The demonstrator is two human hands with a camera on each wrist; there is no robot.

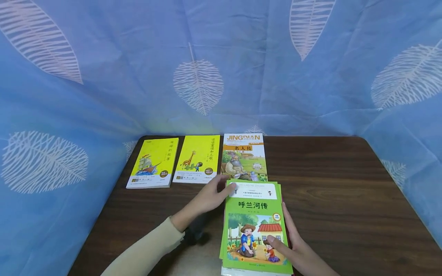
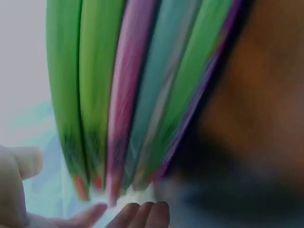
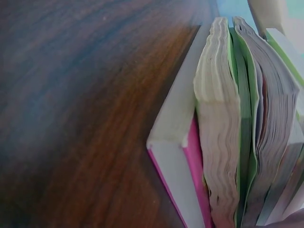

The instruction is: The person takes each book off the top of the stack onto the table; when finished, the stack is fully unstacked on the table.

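Note:
A stack of several books lies at the near edge of the table, topped by a green book (image 1: 256,230) with a farm picture. My right hand (image 1: 293,245) holds the stack's right side, thumb on the cover, fingers along the edge. At the far left corner is my left hand (image 1: 215,193), its thumb overlapping the cover in the head view. In the left wrist view its fingertips (image 2: 147,213) sit at the ends of the coloured spines (image 2: 126,95), with the thumb apart from them. Page edges (image 3: 218,142) and a magenta-covered book (image 3: 173,175) at the bottom show in the right wrist view.
Along the back of the dark wooden table (image 1: 345,199) lie a yellow ship book (image 1: 152,163), a yellow giraffe book (image 1: 197,159) and a book with a bearded figure (image 1: 243,159). The stack overlaps that last one in view. A blue leaf-patterned cloth (image 1: 241,76) hangs around the table.

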